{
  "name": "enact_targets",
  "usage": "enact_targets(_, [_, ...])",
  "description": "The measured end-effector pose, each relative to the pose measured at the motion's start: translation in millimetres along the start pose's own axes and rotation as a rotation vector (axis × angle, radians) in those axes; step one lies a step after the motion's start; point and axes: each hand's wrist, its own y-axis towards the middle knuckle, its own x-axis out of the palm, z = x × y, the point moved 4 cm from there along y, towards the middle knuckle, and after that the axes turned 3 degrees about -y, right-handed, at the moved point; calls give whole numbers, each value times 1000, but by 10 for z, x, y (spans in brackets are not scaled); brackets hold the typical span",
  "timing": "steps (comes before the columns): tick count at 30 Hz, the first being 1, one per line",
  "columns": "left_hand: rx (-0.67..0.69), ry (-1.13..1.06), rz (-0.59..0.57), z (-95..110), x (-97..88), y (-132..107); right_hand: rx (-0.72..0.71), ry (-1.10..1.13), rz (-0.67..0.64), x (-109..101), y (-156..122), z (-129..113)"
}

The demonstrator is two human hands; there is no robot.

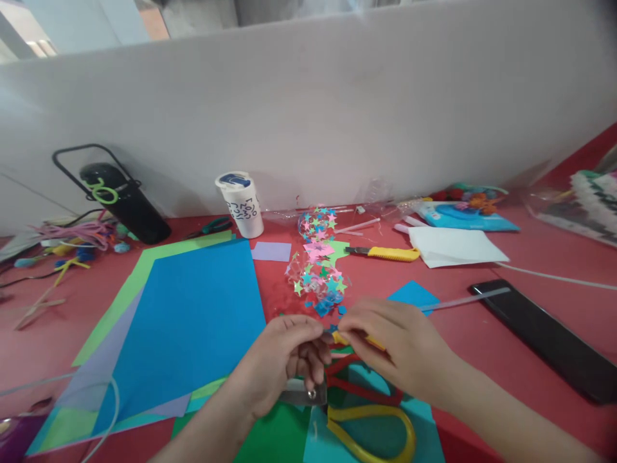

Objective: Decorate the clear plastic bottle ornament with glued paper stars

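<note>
My left hand (284,360) and my right hand (395,344) meet at the middle of the red table, fingers pinched together on a small yellow strip (357,339) held between them. What the left fingers grip is partly hidden. Under my hands lie scissors with red and yellow handles (371,418) on teal and green paper. A pile of small coloured paper stars (318,270) sits just beyond my fingertips.
A large blue sheet (193,321) on green and lilac sheets covers the left. A patterned white cup (241,204), a black flask (125,199), a yellow utility knife (385,253), white paper (453,246) and a black phone (549,337) stand around. A white partition closes the back.
</note>
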Motion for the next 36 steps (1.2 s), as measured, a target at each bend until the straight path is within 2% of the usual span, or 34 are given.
enact_targets(4, [374, 336, 408, 289, -303, 80, 555, 364, -61, -45, 205, 318])
enact_targets(6, [466, 411, 489, 387, -412, 147, 728, 577, -156, -6, 352, 451])
enact_targets(8, [543, 488, 527, 450, -476, 209, 845, 744, -316, 76, 512, 535])
enact_targets(13, [670, 696, 572, 459, -489, 262, 852, 803, -541, 252, 900, 631])
enact_targets(18, [723, 862, 582, 432, -471, 251, 878, 836, -647, 386, 1078, 727])
enact_targets(23, [764, 984, 546, 436, -461, 291, 886, 840, -698, 425, 1095, 734])
enact_targets(28, [769, 1019, 544, 439, -471, 318, 908, 815, -689, 392, 1081, 787])
enact_targets(36, [755, 865, 538, 450, -526, 337, 959, 762, -751, 405, 1030, 892])
